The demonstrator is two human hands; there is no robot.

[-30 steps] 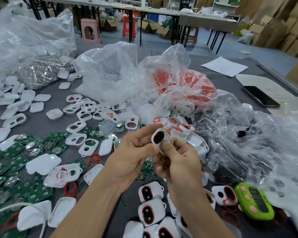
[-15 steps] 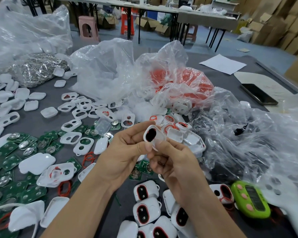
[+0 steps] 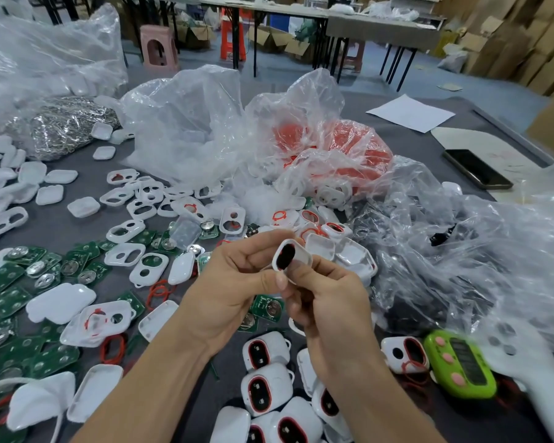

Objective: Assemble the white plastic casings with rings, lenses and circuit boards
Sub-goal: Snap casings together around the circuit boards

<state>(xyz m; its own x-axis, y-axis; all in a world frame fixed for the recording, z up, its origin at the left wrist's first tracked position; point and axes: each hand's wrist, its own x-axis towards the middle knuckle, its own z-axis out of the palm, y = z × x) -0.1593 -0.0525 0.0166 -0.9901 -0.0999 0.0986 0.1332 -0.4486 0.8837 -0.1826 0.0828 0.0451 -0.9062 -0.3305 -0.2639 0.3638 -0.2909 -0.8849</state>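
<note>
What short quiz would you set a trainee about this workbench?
1. True or false: the left hand and right hand both hold one white casing.
2. The circuit boards are: A green, B blue, C yellow.
3. On which side of the table does the black phone lie?
Key: 1 true; 2 A; 3 the person's right.

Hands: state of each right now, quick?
Left hand: holds the white casing, fingers curled round it.
Right hand: pinches the same white casing from below.
</note>
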